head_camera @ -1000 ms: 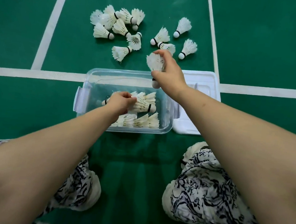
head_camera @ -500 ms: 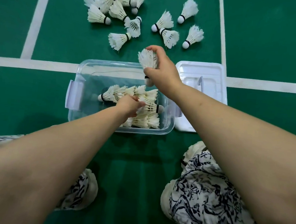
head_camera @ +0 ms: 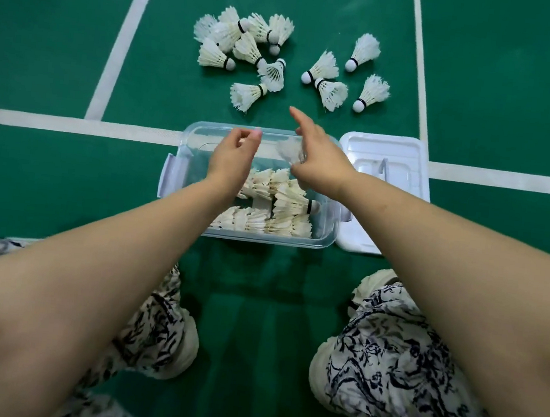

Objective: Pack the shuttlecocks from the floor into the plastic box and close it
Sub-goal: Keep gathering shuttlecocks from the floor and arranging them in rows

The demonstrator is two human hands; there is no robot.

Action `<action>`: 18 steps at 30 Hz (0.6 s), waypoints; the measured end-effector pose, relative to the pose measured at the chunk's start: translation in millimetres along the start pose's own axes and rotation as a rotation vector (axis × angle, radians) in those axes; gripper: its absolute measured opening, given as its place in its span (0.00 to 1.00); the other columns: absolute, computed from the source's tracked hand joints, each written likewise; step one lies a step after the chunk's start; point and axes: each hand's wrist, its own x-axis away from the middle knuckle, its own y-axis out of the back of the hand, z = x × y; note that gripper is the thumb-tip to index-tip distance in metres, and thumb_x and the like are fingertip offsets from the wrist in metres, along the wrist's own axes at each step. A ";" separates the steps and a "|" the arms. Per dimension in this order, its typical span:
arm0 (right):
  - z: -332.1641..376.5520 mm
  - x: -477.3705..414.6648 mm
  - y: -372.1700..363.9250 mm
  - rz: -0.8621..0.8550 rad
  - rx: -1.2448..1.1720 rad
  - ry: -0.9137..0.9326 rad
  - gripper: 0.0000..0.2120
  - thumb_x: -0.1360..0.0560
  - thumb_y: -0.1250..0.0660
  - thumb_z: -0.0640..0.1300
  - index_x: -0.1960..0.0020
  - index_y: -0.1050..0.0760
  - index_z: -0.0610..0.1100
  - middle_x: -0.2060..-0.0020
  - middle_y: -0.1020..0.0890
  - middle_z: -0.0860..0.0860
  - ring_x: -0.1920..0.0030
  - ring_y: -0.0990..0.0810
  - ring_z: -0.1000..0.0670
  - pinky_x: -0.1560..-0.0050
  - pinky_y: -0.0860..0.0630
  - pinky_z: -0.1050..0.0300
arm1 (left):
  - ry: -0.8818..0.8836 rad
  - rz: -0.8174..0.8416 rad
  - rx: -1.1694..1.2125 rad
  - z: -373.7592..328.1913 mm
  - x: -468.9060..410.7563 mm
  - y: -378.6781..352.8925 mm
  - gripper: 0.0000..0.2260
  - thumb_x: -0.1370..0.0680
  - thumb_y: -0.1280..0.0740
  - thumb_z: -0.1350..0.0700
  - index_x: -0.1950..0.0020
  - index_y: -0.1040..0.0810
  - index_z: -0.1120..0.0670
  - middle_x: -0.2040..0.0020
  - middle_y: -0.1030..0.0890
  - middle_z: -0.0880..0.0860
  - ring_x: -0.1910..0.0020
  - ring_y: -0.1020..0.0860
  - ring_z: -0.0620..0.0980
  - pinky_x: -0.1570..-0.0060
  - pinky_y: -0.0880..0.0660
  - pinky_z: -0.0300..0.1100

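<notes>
A clear plastic box (head_camera: pixel 184 151) stands on the green floor in front of my knees, with several white shuttlecocks (head_camera: pixel 277 208) lying inside. Beyond it, several more shuttlecocks (head_camera: pixel 249 52) lie scattered on the floor. My left hand (head_camera: pixel 234 160) hovers over the box's far left part, fingers loosely curled and holding nothing. My right hand (head_camera: pixel 322 162) is above the box's far right part with its fingers stretched out. A blurred shuttlecock (head_camera: pixel 288 150) is just left of its palm, over the box; contact is unclear.
The box's white lid (head_camera: pixel 405 154) lies upside down on the floor right of the box, touching it. White court lines (head_camera: pixel 72 124) cross the floor. My knees in patterned trousers (head_camera: pixel 397 357) and white shoes are close to the box's near side.
My left hand rose out of the packed shuttlecocks toward the box's far rim. My right hand spread its fingers, and the shuttlecock it gripped upright now lies sideways and blurred beside it.
</notes>
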 end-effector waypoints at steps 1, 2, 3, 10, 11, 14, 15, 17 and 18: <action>2.5 2.9 -2.1 0.034 0.059 0.020 0.43 0.30 0.39 0.32 0.23 0.55 0.55 0.27 0.38 0.45 0.45 0.24 0.44 0.54 0.23 0.53 | -0.067 0.045 -0.023 -4.4 4.4 4.4 0.10 0.22 0.38 0.48 0.45 0.26 0.51 0.53 0.24 0.50 0.52 0.26 0.49 0.50 0.28 0.45; 5.3 5.8 -3.6 0.058 0.101 0.037 0.44 0.30 0.40 0.32 0.23 0.57 0.55 0.26 0.41 0.46 0.47 0.23 0.44 0.59 0.24 0.54 | -0.117 0.094 -0.066 -7.7 7.3 8.4 0.10 0.24 0.35 0.50 0.44 0.25 0.52 0.53 0.23 0.49 0.51 0.26 0.48 0.50 0.27 0.43; 8.2 7.8 -4.7 0.075 0.126 0.044 0.44 0.30 0.41 0.31 0.23 0.58 0.55 0.25 0.43 0.47 0.53 0.23 0.46 0.65 0.28 0.56 | -0.154 0.142 -0.121 -9.2 8.1 11.5 0.11 0.26 0.32 0.53 0.44 0.24 0.52 0.52 0.23 0.49 0.50 0.25 0.48 0.48 0.27 0.43; 31.7 20.6 -14.1 0.123 0.204 0.120 0.46 0.29 0.41 0.30 0.24 0.61 0.57 0.23 0.47 0.53 0.57 0.29 0.50 0.70 0.36 0.60 | -0.296 0.187 -0.502 -7.9 24.3 22.9 0.05 0.28 0.29 0.56 0.54 0.19 0.56 0.60 0.22 0.49 0.58 0.26 0.47 0.60 0.32 0.36; 34.2 21.3 -15.7 0.125 0.206 0.126 0.46 0.29 0.41 0.29 0.23 0.61 0.57 0.23 0.48 0.54 0.56 0.29 0.49 0.71 0.37 0.61 | -0.295 0.176 -0.500 -7.3 26.7 23.5 0.04 0.28 0.29 0.56 0.56 0.19 0.56 0.61 0.22 0.49 0.59 0.27 0.47 0.62 0.33 0.35; 36.9 21.1 -19.8 0.113 0.194 0.139 0.48 0.31 0.41 0.27 0.23 0.61 0.56 0.23 0.53 0.56 0.54 0.26 0.48 0.71 0.33 0.60 | -0.241 0.148 -0.429 -0.8 24.4 29.2 0.06 0.28 0.29 0.58 0.64 0.23 0.53 0.66 0.23 0.48 0.62 0.27 0.48 0.62 0.32 0.38; 36.2 19.8 -20.7 0.103 0.186 0.143 0.48 0.32 0.41 0.27 0.23 0.61 0.56 0.23 0.53 0.55 0.53 0.25 0.48 0.70 0.32 0.60 | -0.209 0.136 -0.405 1.9 23.0 31.7 0.09 0.28 0.29 0.59 0.67 0.25 0.52 0.67 0.24 0.47 0.63 0.27 0.48 0.61 0.31 0.39; 33.2 15.1 -21.5 0.074 0.171 0.151 0.48 0.32 0.39 0.29 0.23 0.60 0.56 0.23 0.52 0.54 0.46 0.24 0.46 0.65 0.28 0.58 | -0.150 0.106 -0.349 8.7 19.6 35.9 0.12 0.28 0.29 0.59 0.68 0.28 0.50 0.68 0.24 0.47 0.63 0.27 0.48 0.61 0.31 0.40; 30.8 12.3 -21.1 0.063 0.163 0.148 0.48 0.32 0.38 0.29 0.23 0.59 0.56 0.23 0.52 0.54 0.40 0.26 0.45 0.60 0.26 0.56 | -0.131 0.089 -0.323 12.5 18.2 36.9 0.11 0.28 0.30 0.60 0.68 0.27 0.51 0.68 0.24 0.48 0.64 0.28 0.48 0.62 0.32 0.38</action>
